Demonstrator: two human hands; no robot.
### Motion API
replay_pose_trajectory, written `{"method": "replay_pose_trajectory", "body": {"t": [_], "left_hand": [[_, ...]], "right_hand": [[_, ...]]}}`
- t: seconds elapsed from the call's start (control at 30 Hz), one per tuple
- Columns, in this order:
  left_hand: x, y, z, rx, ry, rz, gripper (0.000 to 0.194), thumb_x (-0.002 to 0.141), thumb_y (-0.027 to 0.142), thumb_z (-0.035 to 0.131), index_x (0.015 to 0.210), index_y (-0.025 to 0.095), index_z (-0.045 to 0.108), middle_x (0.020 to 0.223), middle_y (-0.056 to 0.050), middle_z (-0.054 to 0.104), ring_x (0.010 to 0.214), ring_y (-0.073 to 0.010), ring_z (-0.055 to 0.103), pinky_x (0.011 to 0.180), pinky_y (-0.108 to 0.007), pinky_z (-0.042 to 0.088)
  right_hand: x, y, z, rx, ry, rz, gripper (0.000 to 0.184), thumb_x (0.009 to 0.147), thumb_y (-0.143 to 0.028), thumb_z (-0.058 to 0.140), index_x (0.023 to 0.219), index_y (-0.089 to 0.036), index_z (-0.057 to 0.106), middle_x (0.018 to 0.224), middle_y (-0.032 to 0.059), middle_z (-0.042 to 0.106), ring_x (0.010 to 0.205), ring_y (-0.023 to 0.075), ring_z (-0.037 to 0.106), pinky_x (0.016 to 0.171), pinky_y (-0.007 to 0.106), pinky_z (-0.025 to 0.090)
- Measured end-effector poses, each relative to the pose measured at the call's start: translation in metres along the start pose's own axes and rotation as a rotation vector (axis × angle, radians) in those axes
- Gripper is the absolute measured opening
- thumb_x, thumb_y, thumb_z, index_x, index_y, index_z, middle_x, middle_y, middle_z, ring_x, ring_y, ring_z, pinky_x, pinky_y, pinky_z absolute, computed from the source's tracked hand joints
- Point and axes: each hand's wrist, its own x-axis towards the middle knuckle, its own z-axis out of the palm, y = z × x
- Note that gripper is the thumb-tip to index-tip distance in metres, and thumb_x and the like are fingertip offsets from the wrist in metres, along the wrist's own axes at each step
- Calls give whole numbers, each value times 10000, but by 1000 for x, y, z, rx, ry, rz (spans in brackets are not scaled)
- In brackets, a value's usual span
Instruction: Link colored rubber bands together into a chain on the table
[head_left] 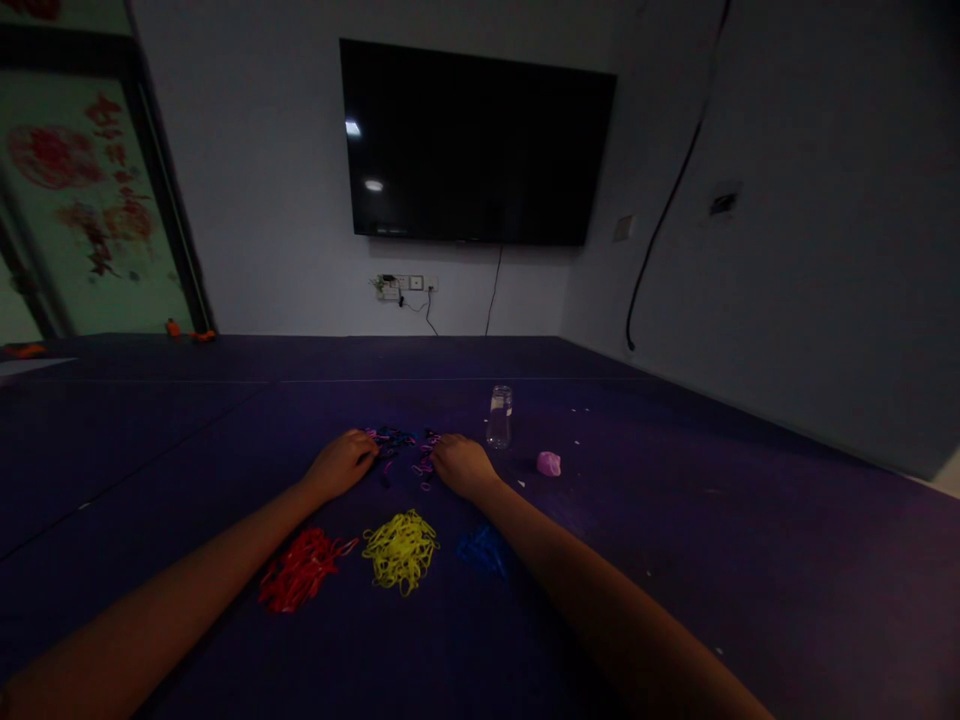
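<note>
Here, one clear jar [498, 425] stands upright on the purple surface [225, 430], just beyond the right hand [463, 465]; a pale patch shows on its glass. Three single-colour piles lie nearer the person: red bands [300, 570], yellow bands [400, 552] and blue bands [482, 550], too tangled to count. One scatter of mixed dark and pink bands [395, 437] lies between the two hands. The left hand [341, 466] curls at its left edge, the right at its right; whether either pinches a band, I cannot tell. One pink lump [549, 463] sits right of the jar.
</note>
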Motion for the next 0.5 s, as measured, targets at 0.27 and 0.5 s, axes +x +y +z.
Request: {"method": "replay_pose_trajectory", "body": {"t": [0.27, 0.5], "left_hand": [[0, -3, 2, 6, -11, -16, 195, 849, 175, 451, 824, 190, 643, 873, -55, 682, 851, -189, 586, 796, -330, 466], [0, -4, 1, 18, -36, -23, 209, 838, 154, 445, 822, 196, 649, 928, -56, 689, 902, -198, 587, 829, -337, 464]], "right_hand": [[-1, 0, 0, -1, 0, 8, 345, 940, -255, 352, 1016, -125, 663, 1076, 138, 662, 1001, 206, 606, 857, 286, 449], [-1, -1, -2, -3, 3, 18, 345, 937, -247, 348, 1009, -135, 666, 1083, 141, 661, 985, 207, 613, 830, 290, 463]]}}
